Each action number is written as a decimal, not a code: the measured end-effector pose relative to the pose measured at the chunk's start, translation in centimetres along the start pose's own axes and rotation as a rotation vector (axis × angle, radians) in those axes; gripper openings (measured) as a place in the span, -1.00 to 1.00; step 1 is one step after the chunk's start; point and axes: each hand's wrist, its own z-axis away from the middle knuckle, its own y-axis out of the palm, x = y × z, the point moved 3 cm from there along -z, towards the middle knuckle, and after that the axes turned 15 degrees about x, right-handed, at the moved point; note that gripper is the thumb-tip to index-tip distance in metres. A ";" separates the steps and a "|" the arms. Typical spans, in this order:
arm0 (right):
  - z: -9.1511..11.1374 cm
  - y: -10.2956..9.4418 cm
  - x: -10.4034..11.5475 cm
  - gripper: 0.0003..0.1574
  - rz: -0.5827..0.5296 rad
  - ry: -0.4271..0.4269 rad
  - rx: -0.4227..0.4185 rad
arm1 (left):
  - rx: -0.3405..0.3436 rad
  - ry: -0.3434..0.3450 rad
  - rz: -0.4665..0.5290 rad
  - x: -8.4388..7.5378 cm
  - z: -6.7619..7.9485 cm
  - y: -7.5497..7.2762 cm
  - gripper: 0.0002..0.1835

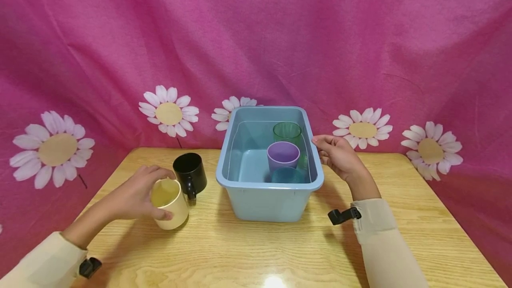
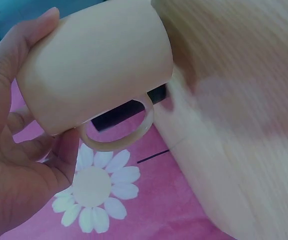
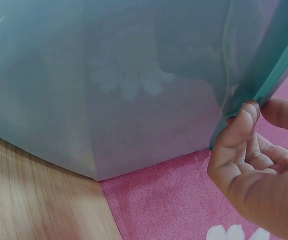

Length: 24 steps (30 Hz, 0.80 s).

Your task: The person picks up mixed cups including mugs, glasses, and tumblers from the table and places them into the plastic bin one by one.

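Observation:
My left hand [image 1: 136, 194] grips a pale yellow mug [image 1: 177, 214] by its rim, thumb on the near side and fingers across the far side. The left wrist view shows the mug's handle [image 2: 118, 146] on the side away from the thumb. Just beyond it, a black mug [image 1: 191, 173] stands on the table with its handle toward me. At the right side of a light blue plastic tub [image 1: 266, 206], my right hand [image 1: 340, 157] pinches the rim [image 3: 271, 67] between thumb and fingers. Inside the tub, along its right, are a purple cup [image 1: 283, 157], a green glass [image 1: 287, 131] and a teal cup [image 1: 287, 176].
The tub stands at the middle of a wooden table [image 1: 248, 252], near its back edge. Behind hangs a pink cloth [image 1: 256, 34] printed with white daisies. The black mug is between the yellow mug and the tub.

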 end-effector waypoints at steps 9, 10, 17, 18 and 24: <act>0.0 0.0 0.3 -0.60 0.013 0.002 -0.002 | 0.042 0.038 -0.021 -0.9 0.0 -1.6 -0.15; 0.0 0.0 0.3 -0.59 0.015 0.003 -0.002 | 0.048 0.043 -0.021 -1.0 0.0 -1.8 -0.15; 0.0 -0.1 0.3 -0.56 0.016 0.012 -0.009 | 0.076 0.058 0.005 -1.8 -0.1 -3.3 -0.16; 0.0 -0.1 0.3 -0.55 0.017 0.015 -0.009 | 0.080 0.059 0.007 -1.8 -0.1 -3.5 -0.16; 0.1 -0.1 0.0 -0.56 0.008 0.024 -0.009 | 0.086 0.080 -0.024 -2.2 -0.4 -4.7 -0.18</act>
